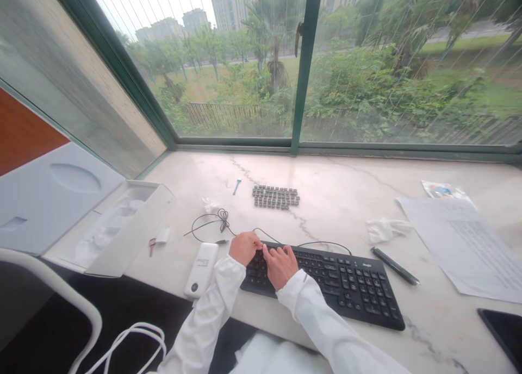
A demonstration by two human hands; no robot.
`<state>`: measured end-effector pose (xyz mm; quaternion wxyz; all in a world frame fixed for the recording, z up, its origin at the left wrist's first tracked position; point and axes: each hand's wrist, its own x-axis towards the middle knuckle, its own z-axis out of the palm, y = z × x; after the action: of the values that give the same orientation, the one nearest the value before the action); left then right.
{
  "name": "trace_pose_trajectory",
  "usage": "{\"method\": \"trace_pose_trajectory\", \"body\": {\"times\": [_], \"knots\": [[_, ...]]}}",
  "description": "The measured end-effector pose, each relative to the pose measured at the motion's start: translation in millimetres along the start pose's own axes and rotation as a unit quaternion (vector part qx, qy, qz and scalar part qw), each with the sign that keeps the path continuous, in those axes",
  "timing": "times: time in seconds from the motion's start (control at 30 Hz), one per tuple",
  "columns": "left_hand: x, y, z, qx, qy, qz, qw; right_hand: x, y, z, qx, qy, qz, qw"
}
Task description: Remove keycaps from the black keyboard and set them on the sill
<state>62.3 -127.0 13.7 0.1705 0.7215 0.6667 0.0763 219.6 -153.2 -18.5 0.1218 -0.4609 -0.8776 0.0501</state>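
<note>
The keyboard (pixel 334 279) is black with pale markings — at its eleven o'clock, the keycaps (pixel 277 197) are dark grey; at its nine o'clock, the power bank (pixel 203 265) is white. The whitish tabletop (pixel 350 200) is grey-veined.

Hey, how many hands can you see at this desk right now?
2. The left hand is at the far left corner of the black keyboard; the right hand is just beside it, over the keyboard's left part. No other hands show.
</note>
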Motion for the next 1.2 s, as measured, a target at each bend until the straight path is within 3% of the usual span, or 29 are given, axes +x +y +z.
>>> {"method": "trace_pose_trajectory", "body": {"times": [0.3, 0.73, 1.07, 1.2], "knots": [[-7, 2, 5.8, 0.011, 0.023, -0.011, 1.0, 6, 3, -9, 0.009, -0.007, -0.011, 1.0], [-21, 6, 18.1, -0.008, 0.072, -0.044, 0.996, -2, 11, 3, 0.003, -0.012, -0.038, 0.999], [-14, -12, 24.8, -0.18, 0.099, -0.053, 0.977, 10, 16, -7, 0.112, -0.023, 0.088, 0.99], [-13, -16, 25.0, -0.203, 0.102, -0.038, 0.973, 20, 14, -4, 0.11, -0.012, 0.094, 0.989]]}}
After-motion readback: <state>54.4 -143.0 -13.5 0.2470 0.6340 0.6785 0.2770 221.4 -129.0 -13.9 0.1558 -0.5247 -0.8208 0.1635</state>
